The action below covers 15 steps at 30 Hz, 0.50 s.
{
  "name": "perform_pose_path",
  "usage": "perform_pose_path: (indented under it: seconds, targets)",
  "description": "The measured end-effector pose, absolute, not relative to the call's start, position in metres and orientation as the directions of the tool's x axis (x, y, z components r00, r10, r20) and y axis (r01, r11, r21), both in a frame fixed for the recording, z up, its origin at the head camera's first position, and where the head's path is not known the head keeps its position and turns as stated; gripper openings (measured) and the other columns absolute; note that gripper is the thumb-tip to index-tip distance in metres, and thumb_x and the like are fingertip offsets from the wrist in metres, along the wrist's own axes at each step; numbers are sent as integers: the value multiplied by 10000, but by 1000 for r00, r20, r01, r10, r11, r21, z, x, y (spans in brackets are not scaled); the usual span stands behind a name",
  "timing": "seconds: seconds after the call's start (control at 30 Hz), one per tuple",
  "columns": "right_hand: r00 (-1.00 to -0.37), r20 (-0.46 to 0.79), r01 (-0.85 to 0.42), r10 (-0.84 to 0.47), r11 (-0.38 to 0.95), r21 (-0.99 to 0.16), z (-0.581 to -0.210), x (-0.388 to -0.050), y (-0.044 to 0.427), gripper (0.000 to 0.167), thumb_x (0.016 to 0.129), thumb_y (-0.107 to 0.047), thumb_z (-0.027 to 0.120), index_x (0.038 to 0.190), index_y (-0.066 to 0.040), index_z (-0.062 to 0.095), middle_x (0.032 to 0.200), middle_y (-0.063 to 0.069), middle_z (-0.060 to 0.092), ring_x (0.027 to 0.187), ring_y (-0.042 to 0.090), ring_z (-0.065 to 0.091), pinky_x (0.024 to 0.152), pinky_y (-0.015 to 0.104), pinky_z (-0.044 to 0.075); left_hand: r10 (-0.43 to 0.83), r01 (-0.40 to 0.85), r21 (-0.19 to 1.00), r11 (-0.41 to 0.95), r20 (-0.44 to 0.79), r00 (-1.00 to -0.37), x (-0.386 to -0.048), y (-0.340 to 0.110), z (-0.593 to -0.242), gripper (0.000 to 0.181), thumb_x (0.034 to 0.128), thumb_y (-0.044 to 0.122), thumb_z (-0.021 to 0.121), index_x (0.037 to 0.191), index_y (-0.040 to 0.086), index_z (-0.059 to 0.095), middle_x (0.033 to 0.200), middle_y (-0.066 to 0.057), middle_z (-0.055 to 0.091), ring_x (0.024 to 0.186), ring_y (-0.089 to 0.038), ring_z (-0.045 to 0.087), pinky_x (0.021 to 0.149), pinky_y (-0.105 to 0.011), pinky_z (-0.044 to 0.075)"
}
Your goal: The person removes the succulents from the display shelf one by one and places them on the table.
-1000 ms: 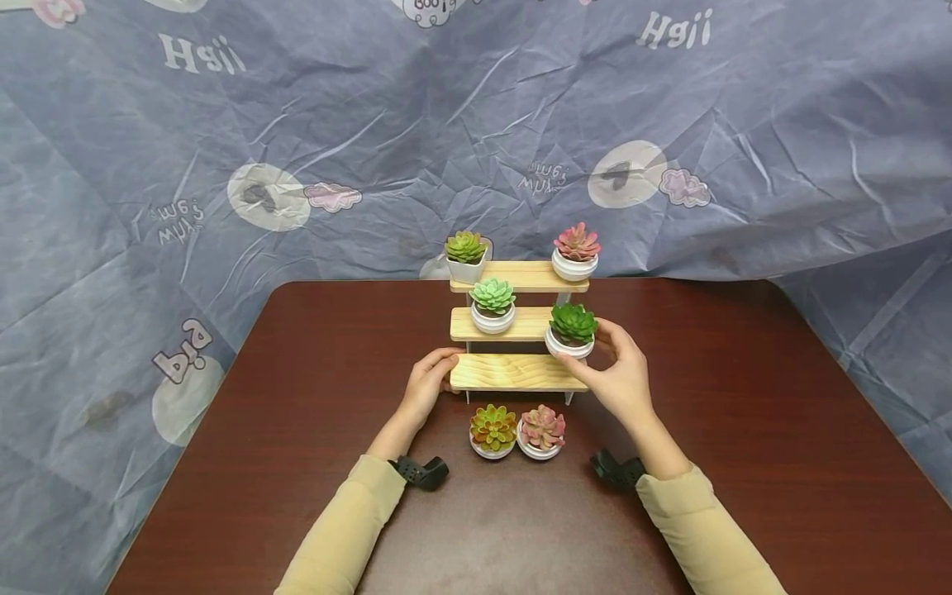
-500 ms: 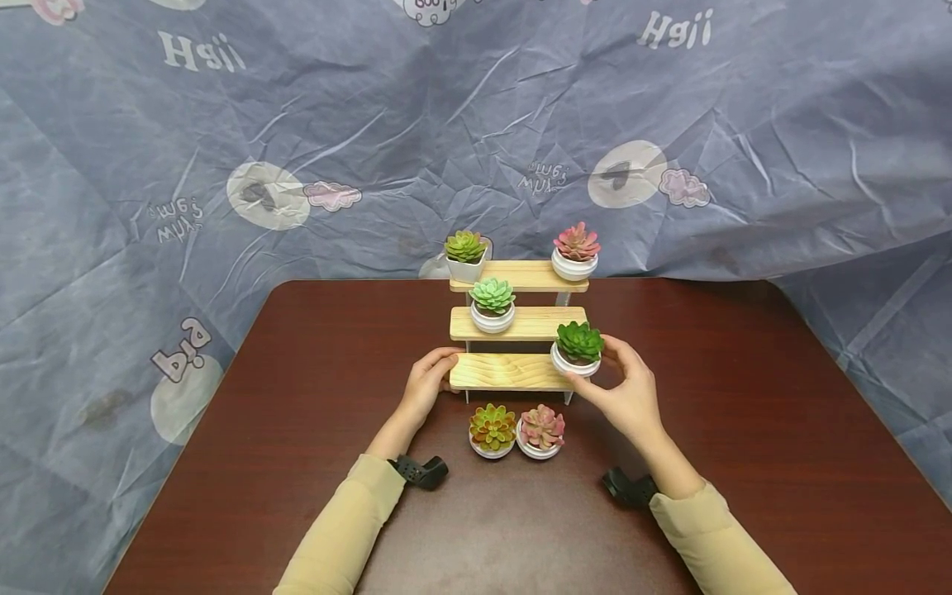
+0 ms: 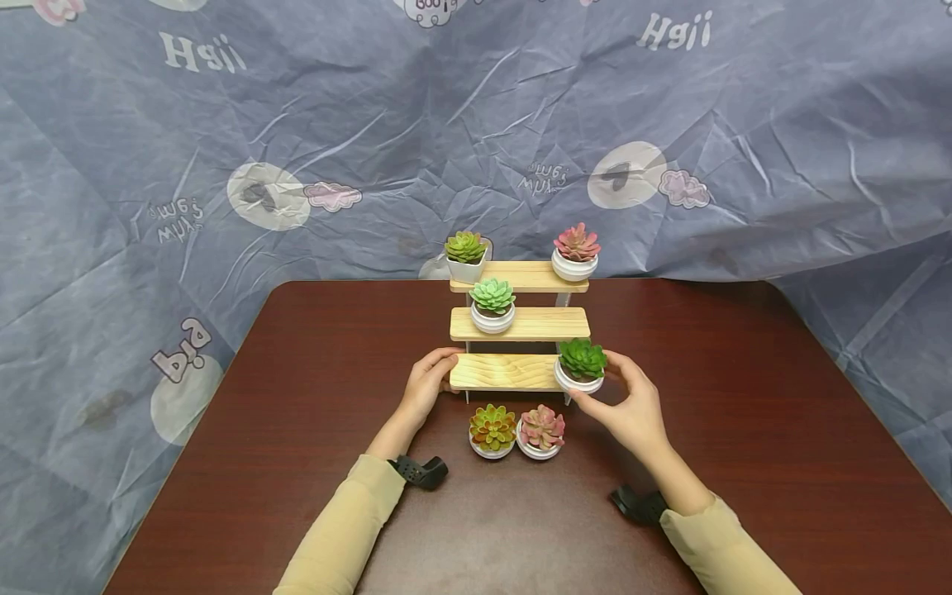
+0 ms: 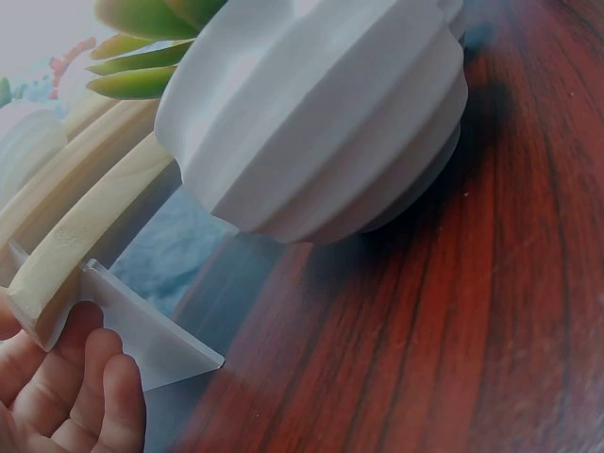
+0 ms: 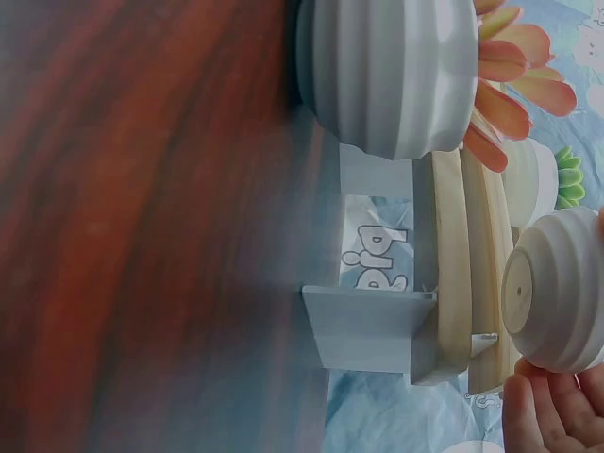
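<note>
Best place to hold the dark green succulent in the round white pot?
Likely the pot's rounded, ridged white wall, from the right: the pale wooden bottom shelf extends to its left. Gripping there leaves the flat round base free and the spreading green leaves uncrushed.

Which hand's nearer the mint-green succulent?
Left: left hand grips the left end of the bottom shelf, below-left of the mint-green succulent; right hand, farther right, holds the dark green succulent.

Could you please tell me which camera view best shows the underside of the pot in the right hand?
The right wrist view: the white pot shows its base there. The head view shows pot and dark green succulent from above, base hidden; the left wrist view shows no clear underside.
</note>
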State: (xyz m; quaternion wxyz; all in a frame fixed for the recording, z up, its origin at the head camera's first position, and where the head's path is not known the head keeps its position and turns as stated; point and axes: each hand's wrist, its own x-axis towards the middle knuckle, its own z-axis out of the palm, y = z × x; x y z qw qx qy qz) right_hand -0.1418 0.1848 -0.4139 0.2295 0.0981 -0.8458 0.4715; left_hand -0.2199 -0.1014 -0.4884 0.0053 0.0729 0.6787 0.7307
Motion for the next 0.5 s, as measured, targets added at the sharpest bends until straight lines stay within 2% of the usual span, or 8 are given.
perform_pose_path:
  seconds: [0.13, 0.5]
  targets:
    - [-882, 467, -369, 54, 538, -758, -432, -146, 196, 631, 630, -47, 864, 1197, -22, 587, 1126, 93, 622, 955, -4, 542, 858, 125, 409, 109, 97, 993, -73, 105, -989, -220, -101, -488, 329, 968, 181, 510, 1178, -52, 607, 997, -128, 613, 677, -156, 571, 552, -276, 509]
    - [-895, 446, -371, 29, 507, -778, -441, -139, 209, 636, 618, -42, 871, 1185, -31, 584, 1104, 72, 613, 920, -25, 563, 853, 103, 413, 101, 91, 993, -80, 99, -990, -220, -101, -489, 292, 962, 176, 517, 1152, -12, 635, 962, -115, 619, 664, -158, 571, 548, -279, 507]
